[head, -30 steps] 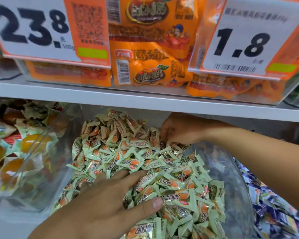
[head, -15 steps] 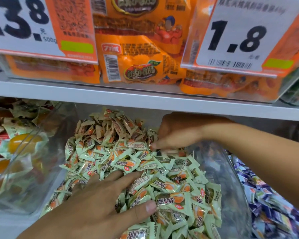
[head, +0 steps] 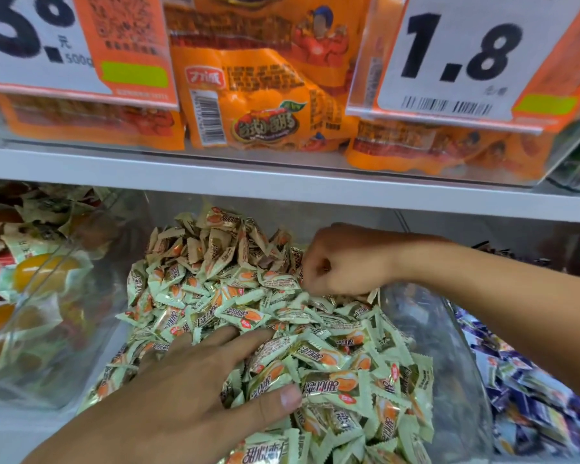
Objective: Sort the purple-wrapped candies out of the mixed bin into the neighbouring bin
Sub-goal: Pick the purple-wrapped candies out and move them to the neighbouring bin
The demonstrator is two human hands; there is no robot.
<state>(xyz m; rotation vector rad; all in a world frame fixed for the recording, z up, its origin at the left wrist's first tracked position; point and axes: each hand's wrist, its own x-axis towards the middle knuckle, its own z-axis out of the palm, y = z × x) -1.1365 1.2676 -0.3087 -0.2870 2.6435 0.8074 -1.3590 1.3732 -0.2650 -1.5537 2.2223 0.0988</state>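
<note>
— candies [head: 529, 406] in purple wrappers lie in the bin at the right; any change?
— right hand [head: 342, 262] has curled into a fist over the green heap [head: 282, 316] at the back; what it holds, i cannot tell. left hand [head: 195, 386] stays flat, fingers spread, pressing the pile in the mixed bin [head: 449, 333].

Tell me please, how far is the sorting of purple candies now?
Done: no purple wrapper shows on the green candy heap. In hand: left hand lies flat on it; right hand digs curled at the back, contents hidden. Left: checking underneath; purple candies fill the right bin.
</note>
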